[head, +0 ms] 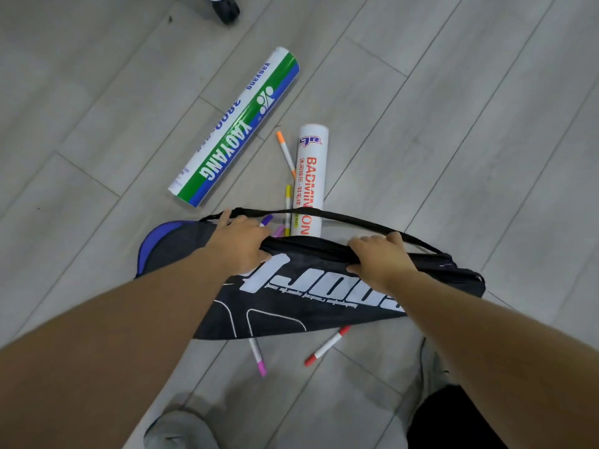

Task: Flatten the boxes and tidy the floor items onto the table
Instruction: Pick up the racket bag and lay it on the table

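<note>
Head cam: I'm looking straight down at grey plank flooring [453, 108]. My left hand [241, 246] and right hand [379, 259] are both gripping the top edge of a black racket bag [308, 293], fingers curled over the fabric and pinching it. The bag's strap [340, 217] is looping out past my knuckles. Beyond the bag, a green-and-blue Yaoyang shuttlecock tube [236, 128] and a white Badminton tube [309, 176] are lying on the floor, with orange [285, 150] and yellow [287, 205] markers right beside the white one. Pink [257, 356] and red [327, 345] markers are poking out under the bag's near edge.
</note>
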Motion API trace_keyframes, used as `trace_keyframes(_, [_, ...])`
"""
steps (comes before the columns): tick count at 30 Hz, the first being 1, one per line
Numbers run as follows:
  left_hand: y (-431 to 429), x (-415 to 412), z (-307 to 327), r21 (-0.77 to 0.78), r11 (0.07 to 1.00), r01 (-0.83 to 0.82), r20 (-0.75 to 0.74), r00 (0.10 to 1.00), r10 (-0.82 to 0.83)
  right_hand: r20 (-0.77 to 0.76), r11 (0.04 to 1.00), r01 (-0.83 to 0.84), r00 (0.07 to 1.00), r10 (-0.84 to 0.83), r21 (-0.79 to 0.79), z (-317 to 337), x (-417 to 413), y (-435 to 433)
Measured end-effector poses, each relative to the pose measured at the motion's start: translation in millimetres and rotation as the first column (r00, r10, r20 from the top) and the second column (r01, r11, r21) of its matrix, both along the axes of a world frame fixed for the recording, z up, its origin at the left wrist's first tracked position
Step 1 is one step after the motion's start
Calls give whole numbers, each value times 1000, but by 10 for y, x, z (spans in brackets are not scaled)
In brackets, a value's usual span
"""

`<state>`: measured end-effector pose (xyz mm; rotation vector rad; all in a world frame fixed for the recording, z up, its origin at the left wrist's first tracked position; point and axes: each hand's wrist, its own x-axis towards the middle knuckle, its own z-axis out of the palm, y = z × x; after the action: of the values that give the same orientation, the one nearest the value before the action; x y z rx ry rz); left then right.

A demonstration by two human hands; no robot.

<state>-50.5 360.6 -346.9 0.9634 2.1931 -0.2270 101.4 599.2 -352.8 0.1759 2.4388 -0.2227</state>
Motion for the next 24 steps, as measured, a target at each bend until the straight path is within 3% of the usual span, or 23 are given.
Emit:
trace_keyframes(5, [-140, 222, 855, 170, 985, 11, -147, 989, 14, -86, 999, -42, 995, 43, 11, 917, 47, 63])
trace_keyframes(8, [-157, 336, 1703, 355, 934, 47, -324, 943, 76, -203, 995, -85, 975, 95, 61, 1733, 61, 165])
trace_keyframes(10, [-92, 322, 2397, 400, 915, 46, -370, 922, 116, -279, 994, -77, 955, 97, 83, 2424, 23, 316])
trace_keyframes(19, [1064, 16, 6071, 294, 956, 1, -443, 886, 135, -422, 998, -37, 905, 54, 48, 5996, -224, 1441])
trace_keyframes(21, [1368, 26, 6734, 251, 968, -30, -442, 886, 142, -426, 998, -31, 903, 51, 54, 6642, -265, 1720])
trace_keyframes(24, [1838, -16, 7496, 309, 950, -37, -507, 839, 198, -456, 996, -45, 887, 75, 76, 7396, -381, 2155])
